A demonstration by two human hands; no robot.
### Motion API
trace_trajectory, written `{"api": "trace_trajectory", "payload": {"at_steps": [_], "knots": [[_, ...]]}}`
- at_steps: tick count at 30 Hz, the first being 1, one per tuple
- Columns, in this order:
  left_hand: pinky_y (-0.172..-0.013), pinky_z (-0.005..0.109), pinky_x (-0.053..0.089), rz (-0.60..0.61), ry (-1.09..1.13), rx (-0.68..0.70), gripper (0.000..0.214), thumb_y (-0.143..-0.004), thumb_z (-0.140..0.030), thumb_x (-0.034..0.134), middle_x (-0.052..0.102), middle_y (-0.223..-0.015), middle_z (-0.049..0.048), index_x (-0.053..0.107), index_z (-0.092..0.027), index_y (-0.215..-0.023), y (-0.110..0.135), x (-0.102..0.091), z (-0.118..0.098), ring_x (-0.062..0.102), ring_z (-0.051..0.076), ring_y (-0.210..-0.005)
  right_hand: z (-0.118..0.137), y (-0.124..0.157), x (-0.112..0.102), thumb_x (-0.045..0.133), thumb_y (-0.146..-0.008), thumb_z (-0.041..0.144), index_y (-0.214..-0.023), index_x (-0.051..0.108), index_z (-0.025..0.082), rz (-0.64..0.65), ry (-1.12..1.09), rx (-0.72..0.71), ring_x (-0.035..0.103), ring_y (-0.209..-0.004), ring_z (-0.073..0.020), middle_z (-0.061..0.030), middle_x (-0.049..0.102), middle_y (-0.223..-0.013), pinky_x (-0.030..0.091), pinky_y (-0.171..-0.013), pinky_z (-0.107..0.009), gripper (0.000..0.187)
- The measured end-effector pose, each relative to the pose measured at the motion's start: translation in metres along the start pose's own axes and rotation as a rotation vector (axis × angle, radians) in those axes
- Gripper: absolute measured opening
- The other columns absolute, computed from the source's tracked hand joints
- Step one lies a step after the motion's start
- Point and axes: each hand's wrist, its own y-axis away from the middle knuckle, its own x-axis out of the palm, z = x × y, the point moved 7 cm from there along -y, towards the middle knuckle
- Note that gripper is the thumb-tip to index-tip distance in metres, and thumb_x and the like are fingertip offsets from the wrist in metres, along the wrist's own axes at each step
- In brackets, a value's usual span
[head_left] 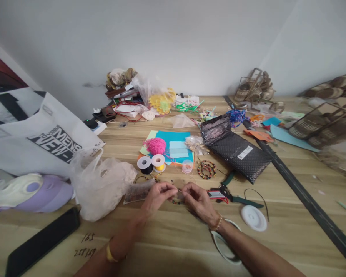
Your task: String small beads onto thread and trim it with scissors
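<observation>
Our left hand [161, 194] and right hand [199, 202] each pinch finger and thumb together, apparently on a thin thread [180, 190]. Just at six o'clock lies a partly hidden beaded strand [177, 201]: beads strung; whether its ends are joined, we cannot tell. At two o'clock, beaded loops [207, 177] look finished; at nine, a packet [137, 191] seems to hold loose beads.

At the left of the worktop [161, 246] I see a big white bag [14, 142] with black print, and near it lie a purple and cream object [50, 192] and a flat black device [43, 242]. On the right side lies a black padded envelope [230, 148]. Close to the wall [184, 42] are small brown baskets [255, 90] and a yellow flower-shaped piece [161, 102].
</observation>
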Motion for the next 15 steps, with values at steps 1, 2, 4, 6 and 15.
{"api": "trace_trajectory", "payload": {"at_steps": [1,2,4,6,15], "knots": [[-0.06,0.026,0.043,-0.019,0.078,-0.022,0.023,-0.066,-0.034,0.071,0.063,-0.06,0.0008,0.065,-0.013,-0.071,0.001,0.0,0.006,0.054,0.012,-0.056,0.0,0.0,0.0,0.055,-0.085,0.046,-0.076,0.056,0.016,0.002,-0.015,0.008,0.043,-0.058,-0.0111,0.0009,0.05,-0.065,0.035,-0.053,-0.022,0.031],[-0.059,0.026,0.043,-0.04,0.153,-0.033,0.024,-0.065,-0.035,0.072,0.063,-0.06,0.0004,0.065,-0.013,-0.071,0.001,0.0,0.01,0.054,0.011,-0.055,0.0,0.0,0.001,0.055,-0.084,0.046,-0.076,0.055,0.016,0.005,-0.027,0.015,0.042,-0.057,-0.0108,0.0013,0.05,-0.064,0.034,-0.053,-0.022,0.031],[-0.059,0.026,0.043,-0.033,0.255,-0.072,0.024,-0.063,-0.035,0.074,0.064,-0.061,0.0004,0.065,-0.013,-0.071,0.002,0.001,0.017,0.054,0.011,-0.055,0.0,0.0,0.001,0.056,-0.083,0.048,-0.076,0.055,0.016,0.004,-0.037,0.023,0.04,-0.056,-0.0105,0.0018,0.049,-0.064,0.033,-0.053,-0.022,0.033],[-0.059,0.026,0.042,-0.015,0.327,-0.114,0.025,-0.061,-0.034,0.076,0.064,-0.06,0.0002,0.066,-0.013,-0.07,0.002,0.004,0.021,0.054,0.011,-0.055,0.001,0.0,0.002,0.056,-0.083,0.048,-0.075,0.055,0.016,0.005,-0.034,0.02,0.041,-0.057,-0.0108,0.0016,0.049,-0.064,0.033,-0.053,-0.022,0.033],[-0.058,0.024,0.039,0.051,0.385,-0.14,0.028,-0.058,-0.035,0.079,0.064,-0.059,-0.0002,0.068,-0.012,-0.07,0.001,0.012,0.024,0.053,0.009,-0.054,0.005,0.0,0.008,0.055,-0.084,0.049,-0.076,0.052,0.016,0.102,-0.09,0.045,0.037,-0.056,-0.0097,0.0028,0.045,-0.063,0.031,-0.052,-0.022,0.034]]}}
